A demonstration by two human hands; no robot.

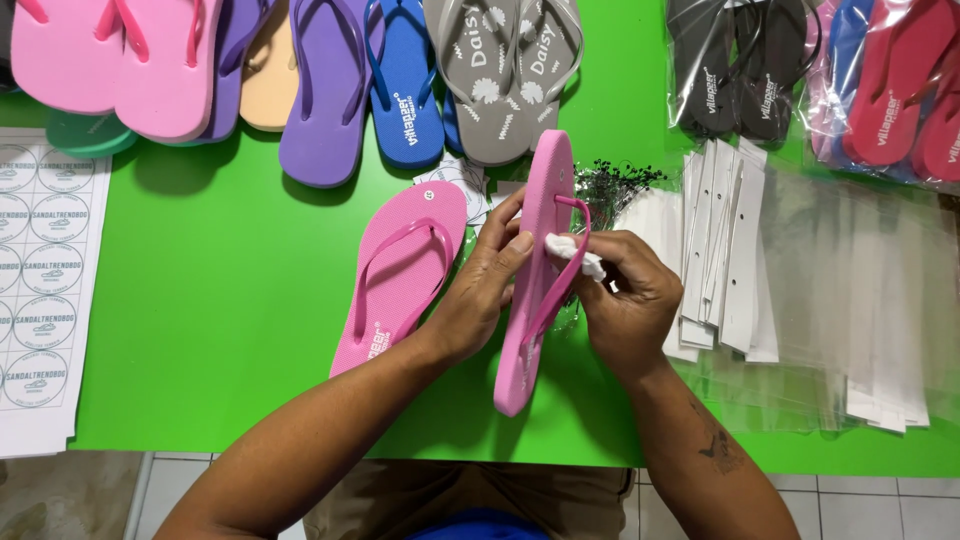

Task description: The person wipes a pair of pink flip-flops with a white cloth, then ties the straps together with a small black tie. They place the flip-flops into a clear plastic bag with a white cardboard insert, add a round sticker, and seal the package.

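The left hand [478,295] held one pink flip-flop [535,270] on edge above the green table [220,300], fingers clamped on its sole. The right hand [625,300] pinched one white wad [572,250] against its strap. A second pink flip-flop [400,275] lay flat just left.

This looks like a small packing station for footwear. A bright green bench [200,330] carries loose flip-flops [330,90] of many colours in a row along the top of the frame. At the upper right lie pairs already sealed in clear bags [760,70]. Empty clear bags [860,300] and white card strips [735,250] are stacked at the right, and a sheet of round stickers [40,270] lies at the left edge.
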